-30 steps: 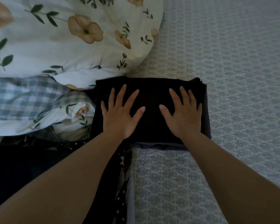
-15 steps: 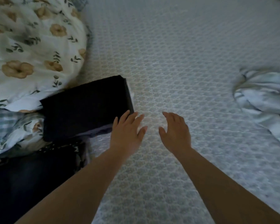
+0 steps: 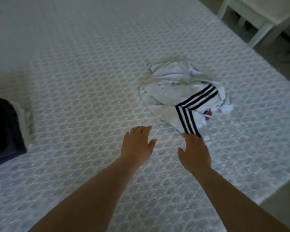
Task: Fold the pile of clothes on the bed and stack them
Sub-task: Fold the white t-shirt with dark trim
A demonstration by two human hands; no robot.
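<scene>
Here, right hand beside crumpled white garment, left hand apart

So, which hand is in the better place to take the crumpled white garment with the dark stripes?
The right hand, I think. Its fingertips are at the striped edge of the white garment, almost touching it. The left hand is open over bare mattress, farther from the cloth.
</scene>
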